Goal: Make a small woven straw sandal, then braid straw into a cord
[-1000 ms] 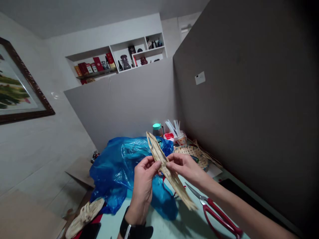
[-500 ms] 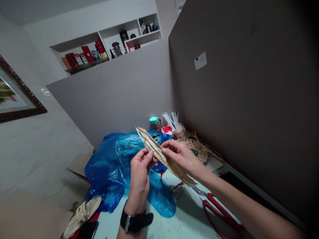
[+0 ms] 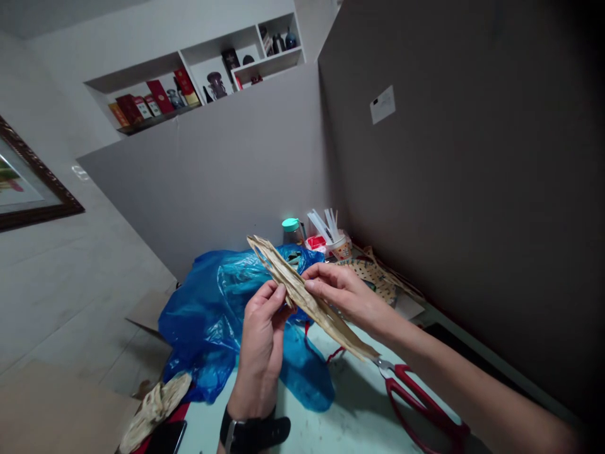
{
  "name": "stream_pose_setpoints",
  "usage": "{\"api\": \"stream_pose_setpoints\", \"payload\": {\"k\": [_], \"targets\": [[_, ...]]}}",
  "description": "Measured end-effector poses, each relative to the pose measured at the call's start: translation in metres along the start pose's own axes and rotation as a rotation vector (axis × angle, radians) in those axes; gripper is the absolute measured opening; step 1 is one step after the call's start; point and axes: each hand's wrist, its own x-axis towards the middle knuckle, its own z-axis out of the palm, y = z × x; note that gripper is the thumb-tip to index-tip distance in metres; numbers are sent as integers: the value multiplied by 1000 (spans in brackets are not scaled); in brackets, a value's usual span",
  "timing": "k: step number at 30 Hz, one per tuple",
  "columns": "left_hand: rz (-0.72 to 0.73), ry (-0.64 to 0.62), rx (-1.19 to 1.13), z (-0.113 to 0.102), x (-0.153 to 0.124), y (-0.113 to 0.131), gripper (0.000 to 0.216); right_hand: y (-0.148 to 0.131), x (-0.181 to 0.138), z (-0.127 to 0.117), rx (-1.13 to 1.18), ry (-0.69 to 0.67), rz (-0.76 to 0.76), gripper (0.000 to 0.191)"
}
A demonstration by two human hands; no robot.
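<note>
A long, straw-coloured dried husk strip (image 3: 326, 318), creased and split lengthwise, slants in the air above the table. My left hand (image 3: 265, 315) pinches its lower edge between thumb and fingers. On the upper edge, the thumb and fingers of my right hand (image 3: 340, 290) are closed on the same strip. Its upper-left end is free and shows a slit. Below its lower-right end lie red-handled scissors (image 3: 416, 403), their blades mostly hidden. Behind my hands a crumpled blue plastic bag (image 3: 198, 302) covers much of the tabletop.
Toward the back stand a jar with a turquoise lid (image 3: 290, 224) and a patterned cup (image 3: 341, 248) of pale sticks. A twisted husk bundle (image 3: 155, 410) and a dark phone (image 3: 166, 437) lie at lower left. Grey partitions (image 3: 227, 170) enclose the table (image 3: 345, 416) behind and right.
Both hands have shifted slightly left with the husk strip, whose upper end sits further left and a little higher. Both grips look the same. The camera view has tilted slightly.
</note>
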Motion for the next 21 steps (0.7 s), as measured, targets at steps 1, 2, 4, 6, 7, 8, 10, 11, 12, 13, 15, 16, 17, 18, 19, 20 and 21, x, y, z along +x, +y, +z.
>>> {"api": "stream_pose_setpoints", "payload": {"k": [1,2,4,6,7,8,10,11,12,13,15,16,17,18,19,20,21], "targets": [[-3,-9,-17,0,0,0,22,0,0,1,4,3,2,19],[-6,-19,-34,0,0,-1,22,1,0,2,8,11,3,18],[-14,-44,-68,2,-1,-1,22,2,-1,4,-8,35,-9,16],[-16,-58,-92,4,-3,-2,20,4,-2,7,-73,62,-30,17],[-14,-57,-88,6,-4,-3,20,4,-2,8,-116,79,-37,18],[-11,-55,-65,8,-6,-3,21,4,-3,10,-161,97,-43,18],[8,-55,36,11,-8,-4,26,2,-4,11,-234,130,-50,17],[25,-56,101,12,-9,-5,28,1,-5,11,-262,144,-56,16],[45,-59,162,12,-10,-5,29,-1,-5,11,-290,154,-67,16],[66,-60,206,12,-10,-5,29,-2,-6,11,-314,165,-83,16],[86,-52,226,11,-10,-4,27,-4,-6,10,-335,178,-108,16],[77,-52,209,10,-9,-3,26,-4,-5,9,-321,179,-110,15],[59,-54,185,9,-8,-2,27,-3,-5,8,-280,169,-104,15],[35,-59,156,8,-7,0,27,-2,-4,7,-207,147,-86,15],[7,-66,125,7,-7,1,27,-1,-2,6,-104,115,-57,16],[-22,-75,94,5,-6,2,27,1,-1,5,21,77,-20,17],[-50,-86,60,4,-5,2,27,3,1,5,155,37,20,18]]}}
